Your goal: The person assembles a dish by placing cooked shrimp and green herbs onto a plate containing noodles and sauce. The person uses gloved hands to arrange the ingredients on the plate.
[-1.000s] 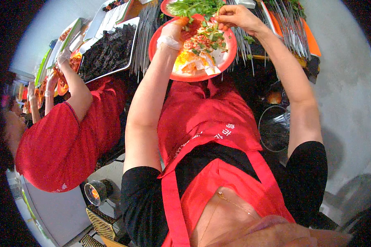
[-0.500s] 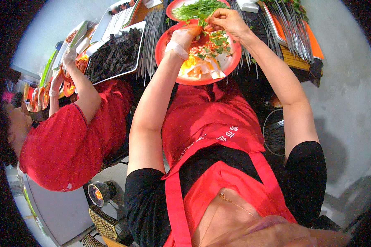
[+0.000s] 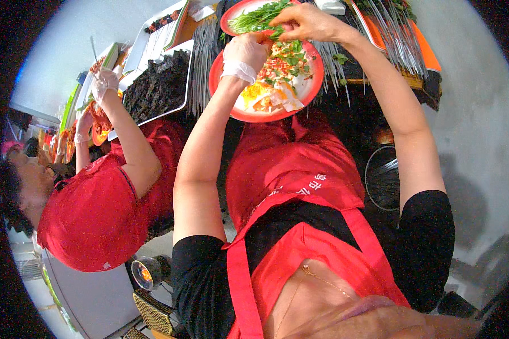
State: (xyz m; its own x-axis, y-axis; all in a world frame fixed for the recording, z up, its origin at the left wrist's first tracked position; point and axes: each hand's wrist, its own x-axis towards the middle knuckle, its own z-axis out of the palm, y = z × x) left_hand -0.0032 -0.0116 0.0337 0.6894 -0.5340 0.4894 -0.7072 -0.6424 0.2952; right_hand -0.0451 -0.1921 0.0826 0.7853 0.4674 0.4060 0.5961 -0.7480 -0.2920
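My left hand (image 3: 247, 55) wears a clear glove and is closed over the left side of a red-rimmed white plate (image 3: 214, 85). What it grips is mostly hidden; a reddish edge and some green show by its fingertips. My bare right hand (image 3: 306, 24) reaches in from the right, its fingers parted beside leafy green sprigs (image 3: 260, 17) on a second red-rimmed plate (image 3: 225, 22). On the nearer plate lie chopped red bits with green leaves (image 3: 285, 66) and a yellow-stained, crumpled white piece (image 3: 274, 97).
Metal skewers (image 3: 203, 68) lie left of the plates, with more skewers (image 3: 398, 39) on an orange tray at right. A white tray holds dark pieces (image 3: 161, 85). At left a co-worker in red (image 3: 96, 209) works with gloved hands. A wire-rimmed container (image 3: 382, 178) sits below the table edge.
My right hand has moved left and away from me, toward the sprigs, and its fingertips have parted. My left hand has turned, hiding the reddish piece that showed in it.
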